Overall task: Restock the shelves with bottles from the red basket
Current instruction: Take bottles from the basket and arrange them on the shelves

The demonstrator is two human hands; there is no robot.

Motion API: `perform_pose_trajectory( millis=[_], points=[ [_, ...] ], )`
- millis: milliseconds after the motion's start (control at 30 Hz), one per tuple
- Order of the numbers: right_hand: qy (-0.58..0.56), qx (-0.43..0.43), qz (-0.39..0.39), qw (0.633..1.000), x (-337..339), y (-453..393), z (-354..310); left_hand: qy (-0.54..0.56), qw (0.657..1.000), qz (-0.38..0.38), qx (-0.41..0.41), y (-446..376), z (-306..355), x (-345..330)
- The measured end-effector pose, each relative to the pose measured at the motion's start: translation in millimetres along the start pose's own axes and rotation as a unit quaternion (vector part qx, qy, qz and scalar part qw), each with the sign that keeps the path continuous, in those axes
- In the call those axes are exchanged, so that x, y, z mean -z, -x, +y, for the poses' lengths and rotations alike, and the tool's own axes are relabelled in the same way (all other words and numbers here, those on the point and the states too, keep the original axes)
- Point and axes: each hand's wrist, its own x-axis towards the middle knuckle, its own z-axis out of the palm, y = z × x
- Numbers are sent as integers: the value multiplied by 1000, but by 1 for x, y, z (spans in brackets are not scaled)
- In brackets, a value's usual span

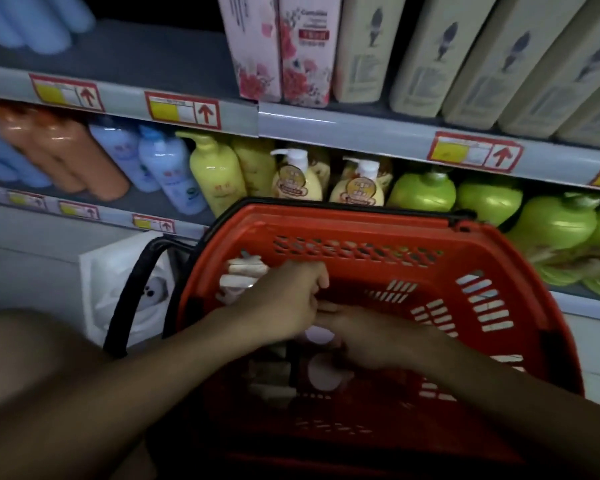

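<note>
While the red basket point(378, 233) sits in front of the shelves point(361, 133), both hands reach inside it. Pale, dim bottles point(321, 374) lie at its bottom, a whitish one point(243, 271) against the far-left wall. Left hand point(284, 299) curls loosely, right hand point(371, 337) lies low; what either grips, I cannot tell. Yellow pump bottles point(297, 181) stand just behind the rim.

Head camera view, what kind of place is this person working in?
Most likely a shop aisle for toiletries. Shelves hold rows of pump bottles and green bottles, red price tags line the shelf edges, and both hands reach into a red basket.
</note>
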Motion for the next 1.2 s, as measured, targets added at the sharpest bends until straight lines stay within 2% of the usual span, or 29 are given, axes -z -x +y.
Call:
perform_pose_trajectory(
  millis=[100,200,333,433,500,567,633,733,800,867,933,1033,1100,1200],
  points=[
    [46,-22,26,998,-3,4,0,4,1000,-27,-2,3,-3,0],
    [109,-81,62,989,1,15,-3,-5,1000,-4,6,7,-8,-3],
    [106,-168,194,961,24,29,-17,-18,999,29,-17,9,-3,-5],
    [96,-246,313,912,50,45,-37,35,999,-22,-27,11,12,-8],
    [77,-266,377,884,65,57,-49,73,996,-36,-41,13,21,-20],
    [37,-268,422,865,76,69,-57,118,991,-16,-58,12,27,-36],
    [-5,-272,445,853,82,78,-61,155,985,46,-65,12,33,-44],
    [-20,-272,463,843,84,85,-70,119,978,156,-66,14,43,-42],
    [-10,-250,477,843,88,88,-75,130,972,183,-62,13,50,-31],
    [-93,-202,486,845,97,95,-71,199,963,171,-56,11,54,-14],
    [-208,-149,456,852,103,106,-65,285,948,134,-47,7,59,5],
    [-237,-107,386,885,89,113,-65,373,921,97,-49,14,71,39],
    [-232,-90,411,877,79,114,-75,399,909,82,-85,24,85,60],
    [-275,-67,466,838,85,123,-96,396,904,75,-144,41,114,89]
  ],
)
